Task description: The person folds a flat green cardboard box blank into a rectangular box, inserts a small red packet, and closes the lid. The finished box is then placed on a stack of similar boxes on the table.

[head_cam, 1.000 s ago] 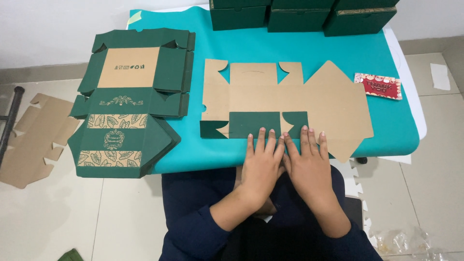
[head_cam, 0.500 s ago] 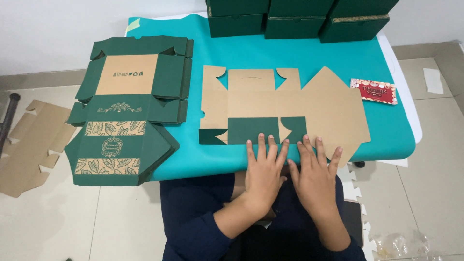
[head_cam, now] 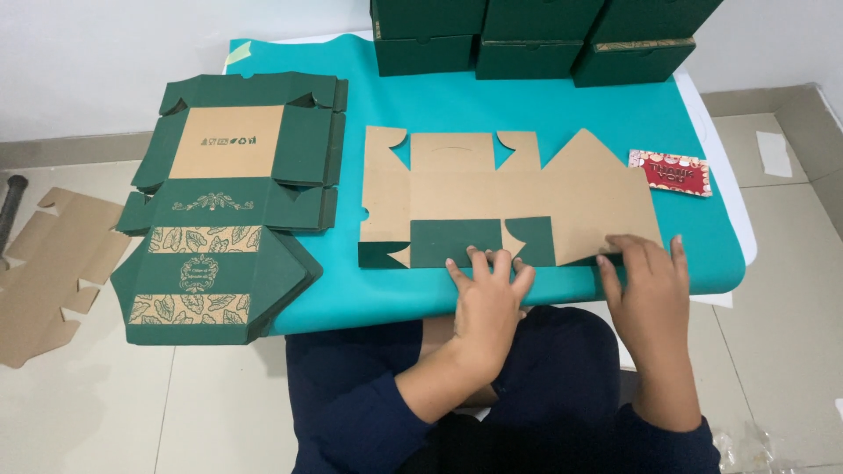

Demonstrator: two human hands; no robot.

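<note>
- Teal table: a flat box blank, brown side up, lies along its near edge.
- Left hand: palm down, fingers spread flat, pressing the blank's folded green flap; gripping nothing.
- Right hand: palm down, fingers extended on the blank's right near edge; grip unclear.

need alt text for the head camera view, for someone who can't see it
Seen from above, a person's left hand and right hand press on the near edge of a flat, unfolded brown cardboard box blank on a teal table. A stack of flat green printed box blanks lies at the left, folded green boxes at the far edge, and a small red card to the right.
</note>
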